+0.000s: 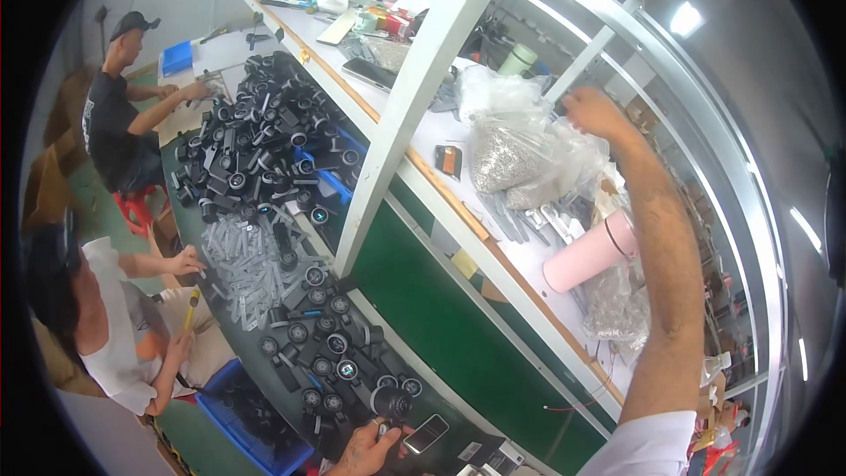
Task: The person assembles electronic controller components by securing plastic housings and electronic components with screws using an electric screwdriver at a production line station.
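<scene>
At the lower edge, my left hand (368,451) is closed at the handle end of a black device with a round, perforated-looking head (390,403). A phone with a lit screen (426,434) lies just right of it. My right arm stretches far up over the raised shelf. Above the clear plastic bags, my right hand (595,112) has its fingers curled; what they hold, if anything, is hidden. Below it sits a bag of small silvery parts (507,154). A pink tumbler (589,251) lies tilted beside my right forearm.
Many black round-headed devices (264,123) and grey strips (256,269) cover the bench. A white post (414,79) rises at the shelf's edge. At left, two people sit working, the nearer one holding a yellow-handled tool (191,307). A blue crate (251,423) stands beside that person.
</scene>
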Demonstrator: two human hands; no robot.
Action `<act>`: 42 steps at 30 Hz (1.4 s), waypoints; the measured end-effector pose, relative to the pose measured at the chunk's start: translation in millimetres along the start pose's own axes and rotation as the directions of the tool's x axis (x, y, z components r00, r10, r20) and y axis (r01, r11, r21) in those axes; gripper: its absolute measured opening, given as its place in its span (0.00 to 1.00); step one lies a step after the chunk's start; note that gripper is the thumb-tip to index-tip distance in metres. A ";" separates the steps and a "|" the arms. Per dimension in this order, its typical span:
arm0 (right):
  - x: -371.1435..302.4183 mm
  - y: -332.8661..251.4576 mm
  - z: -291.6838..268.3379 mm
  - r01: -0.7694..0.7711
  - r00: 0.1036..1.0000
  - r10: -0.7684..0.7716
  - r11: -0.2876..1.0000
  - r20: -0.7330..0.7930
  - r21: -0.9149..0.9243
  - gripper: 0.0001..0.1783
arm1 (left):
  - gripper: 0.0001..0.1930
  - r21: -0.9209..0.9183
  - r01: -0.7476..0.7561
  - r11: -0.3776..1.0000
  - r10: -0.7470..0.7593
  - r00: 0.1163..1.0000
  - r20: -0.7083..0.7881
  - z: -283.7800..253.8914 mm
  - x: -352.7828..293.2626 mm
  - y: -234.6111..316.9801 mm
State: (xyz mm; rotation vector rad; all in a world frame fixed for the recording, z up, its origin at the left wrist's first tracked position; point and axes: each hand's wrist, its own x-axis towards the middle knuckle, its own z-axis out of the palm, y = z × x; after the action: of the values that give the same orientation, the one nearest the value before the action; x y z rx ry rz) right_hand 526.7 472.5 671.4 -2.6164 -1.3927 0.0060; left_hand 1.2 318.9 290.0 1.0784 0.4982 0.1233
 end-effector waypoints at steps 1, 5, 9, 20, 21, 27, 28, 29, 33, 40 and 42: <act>10.4 4.2 10.9 0.130 0.958 -0.147 0.988 -0.245 -0.082 0.18 | 0.14 -0.027 0.007 1.000 -0.007 1.000 -0.007 -1.3 -0.3 -0.4; 27.8 11.1 16.1 0.130 0.989 -0.143 0.968 -0.045 -0.217 0.18 | 0.14 0.035 -0.008 0.999 0.008 1.000 0.022 -12.6 6.4 -7.5; 15.9 -18.1 17.4 0.117 0.981 -0.094 0.985 0.169 -0.130 0.13 | 0.13 -0.079 -0.030 0.996 0.024 0.997 -0.074 -15.3 0.4 -16.5; -37.9 -54.4 -1.7 -0.277 0.941 0.287 0.958 0.179 -0.077 0.30 | 0.15 -0.082 -0.049 0.995 0.046 0.998 -0.044 -9.4 9.7 -18.8; -48.6 -65.5 0.1 -0.283 0.901 0.298 0.955 0.314 -0.092 0.32 | 0.15 -0.078 -0.045 0.996 0.040 0.997 -0.063 -11.5 6.8 -22.8; -38.6 -32.1 9.6 -0.063 0.946 0.042 0.997 0.321 0.055 0.26 | 0.14 0.047 0.030 0.998 -0.032 0.999 0.035 -12.4 23.3 -40.3; -36.7 -35.4 11.7 -0.058 0.946 0.036 0.996 0.321 0.061 0.26 | 0.14 0.062 0.027 0.998 -0.029 0.999 0.040 -10.6 23.3 -38.7; -34.7 -38.9 15.1 0.025 0.980 -0.039 0.997 0.193 0.077 0.26 | 0.14 0.076 0.023 0.997 -0.027 0.998 0.048 -9.0 23.8 -37.3; -27.7 -73.1 1.6 0.140 0.988 -0.142 0.990 0.069 0.023 0.25 | 0.14 0.096 0.023 0.995 -0.028 0.998 0.047 -9.3 21.3 -31.6; -29.7 -81.4 4.0 0.169 0.984 -0.171 0.985 0.048 0.044 0.25 | 0.14 0.032 0.011 0.999 -0.012 1.000 0.020 -8.5 25.8 -26.9; -32.1 -73.4 -0.1 0.121 0.988 -0.124 0.992 0.094 0.031 0.23 | 0.14 0.031 0.014 0.999 -0.014 1.000 0.018 -5.1 26.6 -25.7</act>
State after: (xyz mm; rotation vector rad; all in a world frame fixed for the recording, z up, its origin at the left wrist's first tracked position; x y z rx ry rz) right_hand 448.2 486.2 680.5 -2.5361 -1.5721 0.1342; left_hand 18.7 319.7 257.1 1.1055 0.4923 0.0934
